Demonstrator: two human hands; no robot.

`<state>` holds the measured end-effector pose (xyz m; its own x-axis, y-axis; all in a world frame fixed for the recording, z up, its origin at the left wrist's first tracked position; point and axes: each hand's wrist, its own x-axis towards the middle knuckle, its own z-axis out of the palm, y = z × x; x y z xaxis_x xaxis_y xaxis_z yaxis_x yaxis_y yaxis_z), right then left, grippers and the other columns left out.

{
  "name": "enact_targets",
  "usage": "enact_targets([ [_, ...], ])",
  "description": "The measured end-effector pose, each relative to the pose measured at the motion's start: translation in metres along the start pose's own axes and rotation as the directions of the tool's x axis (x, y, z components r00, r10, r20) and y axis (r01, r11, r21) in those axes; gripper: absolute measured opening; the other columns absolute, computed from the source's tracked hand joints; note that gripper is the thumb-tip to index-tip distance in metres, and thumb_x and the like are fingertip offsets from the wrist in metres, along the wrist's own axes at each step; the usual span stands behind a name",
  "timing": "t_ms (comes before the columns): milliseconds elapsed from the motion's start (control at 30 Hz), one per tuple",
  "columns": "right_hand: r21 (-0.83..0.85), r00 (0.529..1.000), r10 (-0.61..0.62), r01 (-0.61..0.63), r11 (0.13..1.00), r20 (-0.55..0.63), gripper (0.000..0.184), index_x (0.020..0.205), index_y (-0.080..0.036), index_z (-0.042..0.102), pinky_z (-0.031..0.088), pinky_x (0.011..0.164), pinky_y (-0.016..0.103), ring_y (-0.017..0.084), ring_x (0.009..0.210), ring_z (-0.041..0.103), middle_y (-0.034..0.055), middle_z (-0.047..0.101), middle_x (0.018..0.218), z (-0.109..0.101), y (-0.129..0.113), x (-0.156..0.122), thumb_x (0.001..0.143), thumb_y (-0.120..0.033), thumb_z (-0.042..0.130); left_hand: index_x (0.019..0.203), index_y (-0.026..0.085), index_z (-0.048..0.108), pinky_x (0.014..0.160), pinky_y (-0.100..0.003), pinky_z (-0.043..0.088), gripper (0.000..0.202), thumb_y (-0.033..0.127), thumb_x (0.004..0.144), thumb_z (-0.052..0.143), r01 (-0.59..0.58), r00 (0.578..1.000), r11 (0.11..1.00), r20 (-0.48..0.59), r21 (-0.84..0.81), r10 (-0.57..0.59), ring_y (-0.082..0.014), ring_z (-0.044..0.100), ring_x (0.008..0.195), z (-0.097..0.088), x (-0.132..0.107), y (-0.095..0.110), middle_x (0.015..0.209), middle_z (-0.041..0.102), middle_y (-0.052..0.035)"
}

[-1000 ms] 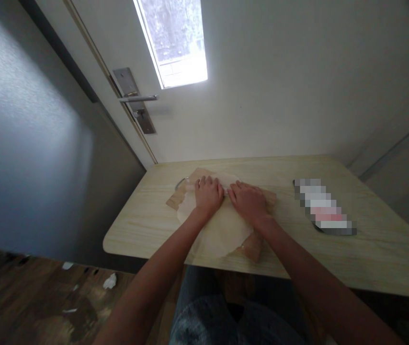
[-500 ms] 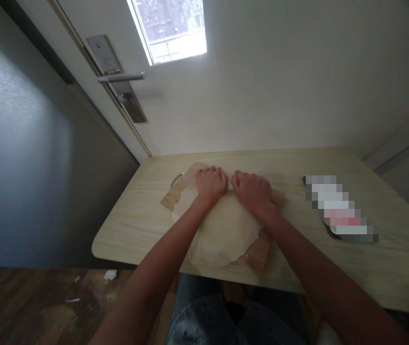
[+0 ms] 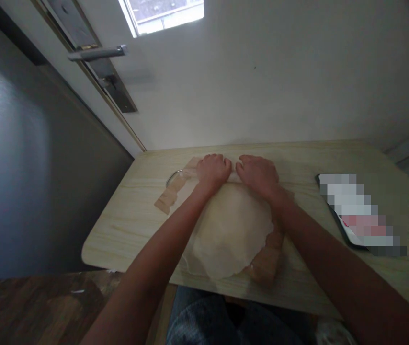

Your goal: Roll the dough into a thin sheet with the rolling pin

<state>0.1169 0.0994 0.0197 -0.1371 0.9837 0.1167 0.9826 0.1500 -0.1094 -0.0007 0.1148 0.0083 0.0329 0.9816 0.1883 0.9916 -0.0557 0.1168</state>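
A wide, thin sheet of pale dough (image 3: 231, 230) lies spread over a wooden cutting board (image 3: 266, 264) on a light wood table (image 3: 132, 211). Both hands rest side by side on the far edge of the dough. My left hand (image 3: 212, 170) has its fingers curled down over that edge. My right hand (image 3: 258, 173) sits just to the right of it, fingers likewise bent and pressed onto the dough. What lies under the fingers is hidden. A metal loop (image 3: 173, 176) sticks out at the board's far left corner.
A blurred-out flat object on a dark tray (image 3: 358, 213) lies on the table at the right. A white door with a metal lever handle (image 3: 98, 52) and a small window stands behind the table. My knees show under the near table edge.
Both hands have slid away from me to the far edge of the dough. More of the flat dough sheet shows behind them. The camera has tilted down and closer.
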Motion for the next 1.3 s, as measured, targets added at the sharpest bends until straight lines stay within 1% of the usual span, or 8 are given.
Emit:
enact_targets([
  [167,0.046,0.999,0.021,-0.023,0.999,0.045,0.038,0.101,-0.015,0.058,0.039,0.068,0.032,0.022,0.088,0.056,0.0132,0.062,0.101,0.007,0.006,0.017,0.081,-0.03,0.03,0.094,0.015,0.063,0.075,-0.033,0.041,0.041,0.034,0.082,0.028,0.045,0.998,0.999,0.04,-0.018,-0.044,-0.0235,0.057,0.089,0.002,0.015,0.001,0.096,0.063,-0.0123],
  [367,0.098,0.998,0.027,-0.032,0.995,0.053,0.038,0.094,-0.015,0.062,0.039,0.064,0.029,0.022,0.084,0.057,0.0129,0.063,0.096,0.014,0.012,0.031,0.08,-0.03,0.03,0.096,0.017,0.062,0.074,-0.031,0.042,0.041,0.036,0.082,0.029,0.076,0.994,0.996,0.085,-0.052,-0.071,-0.0221,0.058,0.088,0.004,0.028,0.002,0.098,0.063,-0.0116],
  [667,0.071,0.999,0.031,-0.032,0.997,0.026,0.037,0.097,-0.015,0.06,0.039,0.068,0.03,0.022,0.087,0.056,0.013,0.062,0.099,0.012,0.009,0.027,0.082,-0.029,0.029,0.096,0.015,0.061,0.076,-0.032,0.042,0.039,0.033,0.082,0.03,0.068,0.996,0.996,0.064,-0.058,-0.064,-0.0228,0.058,0.09,0.005,0.026,0.002,0.097,0.062,-0.0131],
  [867,0.027,0.995,-0.047,0.05,0.998,-0.091,0.039,0.095,-0.011,0.06,0.038,0.077,0.032,0.023,0.098,0.05,0.0143,0.06,0.101,0.006,0.004,0.007,0.086,-0.028,0.026,0.094,0.015,0.062,0.074,-0.032,0.041,0.041,0.033,0.082,0.028,0.067,0.998,0.998,0.008,0.01,-0.067,-0.0229,0.058,0.089,0.004,0.014,0.002,0.095,0.064,-0.0127],
  [1000,0.001,0.985,-0.075,0.076,0.997,-0.155,0.041,0.097,-0.011,0.06,0.035,0.083,0.035,0.025,0.113,0.04,0.0147,0.053,0.117,0.007,-0.001,-0.008,0.087,-0.028,0.024,0.09,0.014,0.064,0.072,-0.032,0.04,0.04,0.03,0.082,0.028,0.037,0.999,0.998,-0.031,0.043,-0.036,-0.0228,0.059,0.086,0.001,-0.002,0.002,0.091,0.065,-0.0123],
  [1067,-0.009,0.984,-0.069,0.069,0.998,-0.162,0.042,0.096,-0.013,0.061,0.035,0.083,0.035,0.024,0.114,0.039,0.0137,0.051,0.12,0.008,-0.005,-0.015,0.088,-0.028,0.023,0.087,0.013,0.064,0.073,-0.034,0.039,0.04,0.028,0.082,0.027,0.02,0.998,0.998,-0.062,0.053,-0.016,-0.0228,0.059,0.084,0.0,-0.011,0.001,0.089,0.065,-0.0118],
  [1200,-0.02,0.993,-0.033,0.031,0.999,-0.11,0.044,0.092,-0.015,0.061,0.037,0.071,0.031,0.02,0.089,0.056,0.0111,0.063,0.096,0.008,-0.012,-0.032,0.089,-0.028,0.019,0.086,0.014,0.062,0.079,-0.036,0.036,0.036,0.025,0.084,0.027,-0.051,0.99,0.997,-0.128,0.053,0.057,-0.0212,0.058,0.084,-0.002,-0.03,-0.001,0.088,0.065,-0.0089],
  [1300,-0.037,0.988,-0.055,0.05,0.998,-0.147,0.041,0.095,-0.017,0.059,0.036,0.069,0.031,0.019,0.082,0.057,0.0093,0.063,0.092,0.009,-0.015,-0.044,0.089,-0.029,0.021,0.091,0.015,0.059,0.084,-0.038,0.032,0.034,0.025,0.085,0.027,-0.083,0.982,0.996,-0.164,0.042,0.089,-0.0214,0.054,0.092,-0.002,-0.042,-0.003,0.097,0.063,-0.0091],
])
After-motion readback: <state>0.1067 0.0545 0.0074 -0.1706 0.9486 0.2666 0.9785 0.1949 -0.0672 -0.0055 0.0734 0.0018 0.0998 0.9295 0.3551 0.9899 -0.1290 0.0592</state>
